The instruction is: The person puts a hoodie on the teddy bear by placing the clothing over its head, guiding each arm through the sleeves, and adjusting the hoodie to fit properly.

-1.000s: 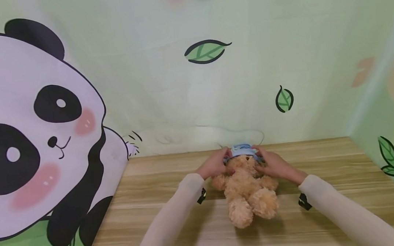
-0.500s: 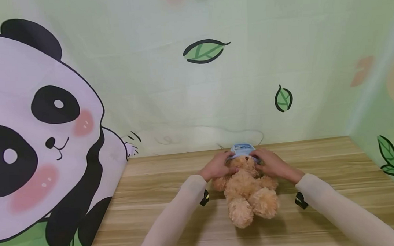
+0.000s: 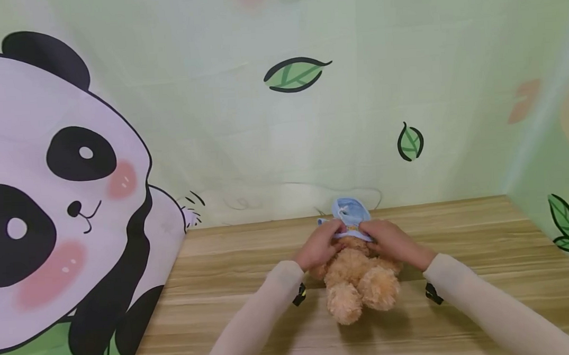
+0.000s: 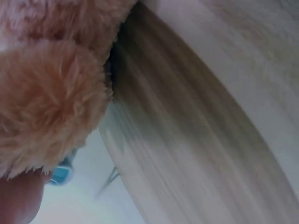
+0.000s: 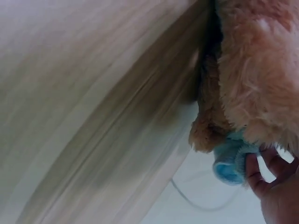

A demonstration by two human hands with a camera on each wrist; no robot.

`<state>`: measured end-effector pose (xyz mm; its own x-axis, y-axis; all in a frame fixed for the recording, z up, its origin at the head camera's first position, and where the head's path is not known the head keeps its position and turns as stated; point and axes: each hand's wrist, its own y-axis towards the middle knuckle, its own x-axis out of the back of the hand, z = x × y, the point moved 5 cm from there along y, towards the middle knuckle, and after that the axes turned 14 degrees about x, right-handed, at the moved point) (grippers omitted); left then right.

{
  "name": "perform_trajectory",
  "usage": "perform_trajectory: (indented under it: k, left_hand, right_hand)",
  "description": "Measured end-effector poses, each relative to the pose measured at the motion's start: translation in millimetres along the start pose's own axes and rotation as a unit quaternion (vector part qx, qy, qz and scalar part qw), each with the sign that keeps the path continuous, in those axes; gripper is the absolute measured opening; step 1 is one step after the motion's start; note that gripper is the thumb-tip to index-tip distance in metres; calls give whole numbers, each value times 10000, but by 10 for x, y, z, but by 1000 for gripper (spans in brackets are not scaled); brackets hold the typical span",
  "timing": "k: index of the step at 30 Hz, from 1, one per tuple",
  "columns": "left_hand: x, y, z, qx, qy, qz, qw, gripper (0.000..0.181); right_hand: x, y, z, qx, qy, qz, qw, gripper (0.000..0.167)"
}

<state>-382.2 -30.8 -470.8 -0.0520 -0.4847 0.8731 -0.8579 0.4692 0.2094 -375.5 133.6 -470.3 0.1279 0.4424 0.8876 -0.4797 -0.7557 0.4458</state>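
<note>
A tan, fluffy teddy bear [image 3: 357, 275] lies on its back on the wooden table, feet towards me. A small light-blue doll garment [image 3: 350, 209] covers the upper part of its head and hides the face. My left hand [image 3: 318, 245] holds the garment's lower edge on the left. On the other side my right hand [image 3: 397, 241] grips the same edge, its fingers curled. The right wrist view shows the right hand's fingers [image 5: 254, 172] at the blue cloth, beside the bear's fur. In the left wrist view only a fingertip [image 4: 18, 198] shows below the fur.
Wood-grain tabletop [image 3: 231, 275] lies under the bear and runs back to a pale green wall cloth [image 3: 206, 122]. A large printed panda [image 3: 90, 207] fills the left side. Black wrist mounts [image 3: 299, 294] hang under both forearms.
Both hands have moved inward and down over the bear's head, drawing the garment with them. Its blue top now stands higher, and the bear's face is covered.
</note>
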Motion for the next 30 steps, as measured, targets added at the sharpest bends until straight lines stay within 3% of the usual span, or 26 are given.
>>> perform_trajectory:
  k: [4,7,11,17,21,25,28,30]
  left_hand:
    - [-21,-46,-2,-162,376,-180,9990,25]
    - [-30,-78,52,65,456,-310,9985,24]
    - [-29,-114,149,463,212,-407,9979,18]
    - [-7,-195,243,907,-10,-352,9953,27]
    - [-17,-230,322,1120,-693,-57,9913,31]
    - [-13,-253,374,1345,-1872,259,9727,34]
    - [13,-260,424,1418,-2287,182,9629,37]
    - [32,-260,458,1473,-2273,102,9626,38]
  right_hand:
    - [-11,23,89,610,-345,-120,9975,34]
    - [-11,33,116,642,-583,-119,9962,36]
    - [28,13,108,105,-656,-63,9978,29]
    - [69,-79,43,-963,-317,-8,9948,14]
    - [64,-141,-14,-1381,272,-254,9897,13]
    - [81,-198,-55,-1626,1170,-674,9774,13]
    - [82,-241,-100,-1877,1759,-822,9628,14]
    - [79,-263,-131,-1993,1962,-832,9565,13]
